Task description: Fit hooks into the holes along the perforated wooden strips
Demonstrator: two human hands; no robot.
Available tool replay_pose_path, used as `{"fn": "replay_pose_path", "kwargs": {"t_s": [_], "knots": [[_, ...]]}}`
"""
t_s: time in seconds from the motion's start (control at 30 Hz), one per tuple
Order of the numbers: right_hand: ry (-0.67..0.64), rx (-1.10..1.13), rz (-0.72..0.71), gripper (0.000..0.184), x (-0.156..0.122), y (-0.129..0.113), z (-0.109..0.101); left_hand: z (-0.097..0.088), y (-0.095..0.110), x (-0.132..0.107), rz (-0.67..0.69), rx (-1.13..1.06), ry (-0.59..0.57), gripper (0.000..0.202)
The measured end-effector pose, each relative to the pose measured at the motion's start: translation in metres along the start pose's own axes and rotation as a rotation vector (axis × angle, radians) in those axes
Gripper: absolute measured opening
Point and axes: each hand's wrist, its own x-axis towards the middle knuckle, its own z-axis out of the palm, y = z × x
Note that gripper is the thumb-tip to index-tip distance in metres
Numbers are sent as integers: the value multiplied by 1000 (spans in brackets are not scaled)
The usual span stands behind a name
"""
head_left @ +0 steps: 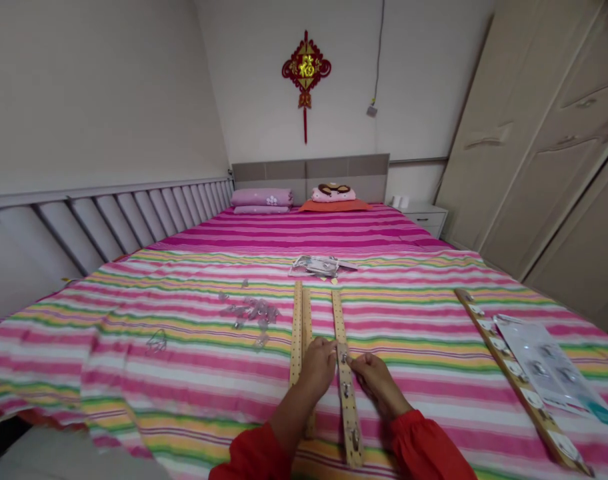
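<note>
Two long wooden strips with rows of holes lie on the striped bedspread [184, 373] in front of me. My left hand [318, 367] rests on the right strip [345, 373] beside the left strip [299, 333], fingers curled at the strip's edge. My right hand [377, 377] pinches a small metal hook [344, 357] against the right strip. More metal hooks sit lower along that strip. Red sleeves cover both my forearms.
A scatter of small clear packets and metal parts [251, 312] lies left of the strips. An opened plastic bag [320, 266] lies beyond them. At right lie a third strip with white discs [514, 373] and a plastic package [549, 367]. Pillows, nightstand and wardrobe stand behind.
</note>
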Motion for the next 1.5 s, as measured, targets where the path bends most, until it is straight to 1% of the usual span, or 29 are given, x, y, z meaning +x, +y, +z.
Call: {"fn": "replay_pose_path", "kwargs": {"t_s": [0.07,0.13,0.2,0.27,0.37,0.43,0.53,0.63,0.7,0.73,0.8,0.9,0.97,1.0,1.07,1.17,1.27,1.4,1.5], "knots": [[-10,21,30,46,-5,-3,-1,-13,-10,-3,-12,-155,116,37],[-18,34,44,49,-8,-4,-3,-32,-26,-8,-92,-199,286,35],[-20,36,30,50,-8,-3,-3,-51,-45,-16,-196,-112,452,33],[-13,34,19,51,-7,-2,-3,-67,-66,-24,-269,39,562,37],[5,34,19,52,-7,-2,-2,-81,-91,-30,-388,237,556,52],[15,37,23,51,-8,-3,-1,-83,-103,-32,-427,290,528,55],[32,55,27,50,-10,-5,-1,-86,-112,-32,-375,279,507,45],[29,61,25,50,-12,-6,-1,-90,-115,-32,-298,208,516,37],[26,59,18,49,-12,-6,-1,-94,-113,-33,-284,107,551,37],[26,60,15,49,-12,-6,-1,-96,-110,-33,-291,22,560,37],[27,62,11,49,-12,-5,-1,-98,-102,-34,-334,-246,522,39],[28,73,10,49,-12,-5,-1,-100,-84,-36,-476,-761,365,39],[30,81,11,49,-12,-5,-1,-100,-69,-38,-552,-1053,259,36],[28,84,12,49,-12,-5,-1,-99,-62,-39,-568,-1164,211,33],[19,89,11,49,-12,-5,-1,-96,-48,-43,-569,-1318,127,27],[1,109,4,49,-12,-5,-3,-86,-30,-47,-560,-1417,33,23],[-4,145,-6,48,-12,-4,-5,-73,-16,-50,-564,-1444,-46,24],[-3,214,-51,43,-22,-10,-3,-55,-4,-49,-586,-1438,-56,22],[-56,239,-97,37,-32,-21,5,-43,3,-45,-582,-1426,-64,23]]}}
